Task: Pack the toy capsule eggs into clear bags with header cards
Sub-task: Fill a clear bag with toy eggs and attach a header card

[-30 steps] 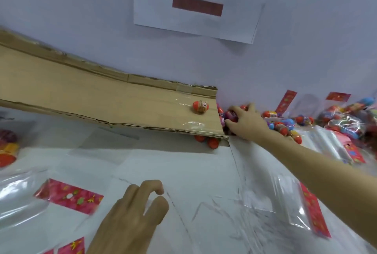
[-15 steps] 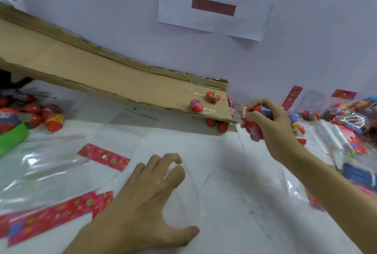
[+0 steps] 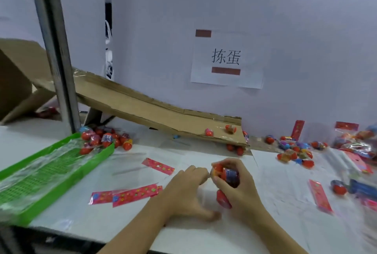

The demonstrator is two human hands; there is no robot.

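My right hand (image 3: pixel 234 188) grips several red and blue toy capsule eggs (image 3: pixel 226 174) just above the white table. One red egg (image 3: pixel 223 199) shows below its palm. My left hand (image 3: pixel 183 192) lies right beside it, fingertips curled at the mouth of a faint clear bag (image 3: pixel 204 194) and thumb spread on the table. Empty clear bags with red header cards (image 3: pixel 132 193) lie left of my hands. Another header-card bag (image 3: pixel 159 166) lies behind them.
A cardboard ramp (image 3: pixel 153 115) slopes down to the right with two eggs (image 3: pixel 209 132) near its lower end. Loose eggs (image 3: pixel 293 151) pile at the right. A green tray (image 3: pixel 61 182), filled bags (image 3: pixel 102 139) and a metal post (image 3: pixel 55 60) stand at the left.
My right hand came back from the egg pile by the ramp with eggs in its grip, down to my left hand. The camera tilted up and left, showing the green tray.
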